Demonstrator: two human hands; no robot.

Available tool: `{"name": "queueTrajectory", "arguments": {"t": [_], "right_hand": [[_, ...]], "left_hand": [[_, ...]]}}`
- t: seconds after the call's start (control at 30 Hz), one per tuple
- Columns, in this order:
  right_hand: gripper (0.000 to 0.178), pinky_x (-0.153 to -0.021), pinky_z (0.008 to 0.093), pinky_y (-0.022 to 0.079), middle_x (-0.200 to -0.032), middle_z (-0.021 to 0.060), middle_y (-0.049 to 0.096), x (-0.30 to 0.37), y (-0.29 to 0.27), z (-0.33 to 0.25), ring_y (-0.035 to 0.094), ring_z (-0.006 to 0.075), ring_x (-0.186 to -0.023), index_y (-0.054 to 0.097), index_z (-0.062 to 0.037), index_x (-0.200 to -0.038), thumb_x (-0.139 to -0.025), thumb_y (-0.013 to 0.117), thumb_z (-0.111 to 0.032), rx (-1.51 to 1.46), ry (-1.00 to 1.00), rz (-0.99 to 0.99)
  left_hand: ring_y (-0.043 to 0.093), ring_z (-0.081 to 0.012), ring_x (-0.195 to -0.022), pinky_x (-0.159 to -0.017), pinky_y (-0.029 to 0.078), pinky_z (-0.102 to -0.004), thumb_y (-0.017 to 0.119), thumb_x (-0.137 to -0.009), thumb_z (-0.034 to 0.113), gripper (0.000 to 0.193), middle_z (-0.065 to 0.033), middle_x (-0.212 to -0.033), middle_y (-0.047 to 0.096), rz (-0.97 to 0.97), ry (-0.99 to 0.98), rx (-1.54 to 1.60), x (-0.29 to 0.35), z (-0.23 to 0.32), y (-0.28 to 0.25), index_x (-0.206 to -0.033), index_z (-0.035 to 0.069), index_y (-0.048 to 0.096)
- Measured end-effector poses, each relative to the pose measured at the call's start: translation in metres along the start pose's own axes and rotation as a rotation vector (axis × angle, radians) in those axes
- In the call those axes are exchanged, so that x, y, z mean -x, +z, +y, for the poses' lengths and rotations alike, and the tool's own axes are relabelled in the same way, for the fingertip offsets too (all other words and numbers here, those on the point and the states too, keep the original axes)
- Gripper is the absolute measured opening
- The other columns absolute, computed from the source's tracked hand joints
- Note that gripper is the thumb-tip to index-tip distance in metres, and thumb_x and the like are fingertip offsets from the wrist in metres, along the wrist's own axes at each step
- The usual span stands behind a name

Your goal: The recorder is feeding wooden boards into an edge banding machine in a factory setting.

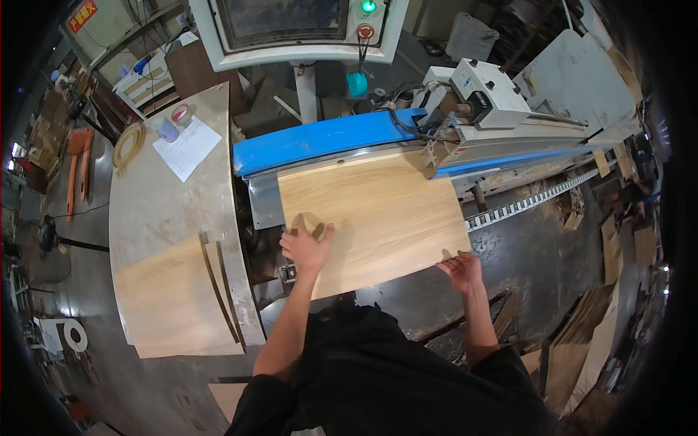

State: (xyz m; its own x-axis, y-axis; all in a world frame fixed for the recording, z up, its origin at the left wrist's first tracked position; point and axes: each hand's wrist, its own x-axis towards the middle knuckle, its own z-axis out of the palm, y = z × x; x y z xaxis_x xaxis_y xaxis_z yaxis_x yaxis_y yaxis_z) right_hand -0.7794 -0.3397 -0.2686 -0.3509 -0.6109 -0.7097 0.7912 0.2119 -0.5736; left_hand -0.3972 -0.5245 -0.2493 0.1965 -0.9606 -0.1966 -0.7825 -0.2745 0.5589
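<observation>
A light wood-grain board (374,218) lies in front of me, its far edge at the blue guard bar (327,136) of a machine. My left hand (307,248) rests on top of the board near its left edge, fingers spread. At the near right corner, my right hand (464,273) holds the board's edge; part of its grip is hidden. The machine's white and grey head unit (488,94) stands just beyond the board's far right corner.
On the grey table (171,211) to the left lie stacked wood-grain boards (171,301), a paper sheet (187,147) and tape rolls. A control panel (291,54) stands at the back. A toothed conveyor track (531,202) runs right. Offcuts (574,349) lean at lower right.
</observation>
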Motion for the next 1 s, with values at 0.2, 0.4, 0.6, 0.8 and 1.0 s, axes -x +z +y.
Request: {"name": "queueTrajectory", "arguments": {"t": [0.2,0.4,0.6,0.8,1.0], "right_hand": [[0.041,-0.1,0.0562,0.058,-0.121,0.0275,0.061,-0.027,-0.072,-0.038,0.062,0.0408,-0.116,0.051,0.0136,-0.123,-0.103,0.047,-0.022,-0.096,-0.147,-0.067],[0.043,-0.113,0.0519,0.049,-0.117,0.0253,0.064,-0.009,-0.051,0.012,0.061,0.0412,-0.122,0.057,0.0109,-0.113,-0.106,0.047,-0.031,-0.359,-0.215,0.037],[0.049,-0.11,0.0505,0.05,-0.129,0.0288,0.062,0.062,0.034,0.154,0.059,0.0408,-0.127,0.052,0.0134,-0.132,-0.107,0.047,-0.029,-0.002,0.175,0.008],[0.04,-0.107,0.0461,0.053,-0.131,0.027,0.064,0.109,0.162,0.248,0.064,0.0383,-0.122,0.052,0.0123,-0.136,-0.107,0.046,-0.015,0.388,0.228,-0.471],[0.041,-0.097,0.0344,0.057,-0.126,0.0175,0.068,0.135,0.261,0.38,0.069,0.0234,-0.111,0.056,0.0033,-0.14,-0.104,0.059,-0.014,0.937,0.401,-0.935]], "left_hand": [[0.038,-0.0472,-0.132,-0.111,0.03,-0.0569,0.077,-0.08,0.059,0.094,-0.0371,-0.146,0.039,-0.099,0.091,0.105,0.02,0.039,0.026,-0.15,0.004,0.048],[0.046,-0.0444,-0.136,-0.114,0.039,-0.0498,0.078,-0.088,0.036,0.073,-0.0315,-0.146,0.048,-0.102,0.309,0.534,0.016,-0.025,-0.001,-0.148,0.004,0.053],[0.057,-0.0387,-0.121,-0.103,0.046,-0.0471,0.074,-0.088,0.015,0.047,-0.0237,-0.128,0.061,0.522,0.262,0.051,-0.014,-0.263,-0.116,-0.132,0.0,0.062],[0.029,-0.0509,-0.149,-0.122,0.028,-0.0512,0.059,-0.098,0.056,0.084,-0.0383,-0.161,0.026,0.605,-0.574,-0.371,0.02,-0.57,-0.272,-0.157,0.0,0.037],[0.034,-0.0512,-0.145,-0.12,0.031,-0.0524,0.073,-0.081,0.071,0.108,-0.0367,-0.158,0.031,0.532,-0.577,-0.328,0.027,-0.688,-0.373,-0.157,0.002,0.038]]}}
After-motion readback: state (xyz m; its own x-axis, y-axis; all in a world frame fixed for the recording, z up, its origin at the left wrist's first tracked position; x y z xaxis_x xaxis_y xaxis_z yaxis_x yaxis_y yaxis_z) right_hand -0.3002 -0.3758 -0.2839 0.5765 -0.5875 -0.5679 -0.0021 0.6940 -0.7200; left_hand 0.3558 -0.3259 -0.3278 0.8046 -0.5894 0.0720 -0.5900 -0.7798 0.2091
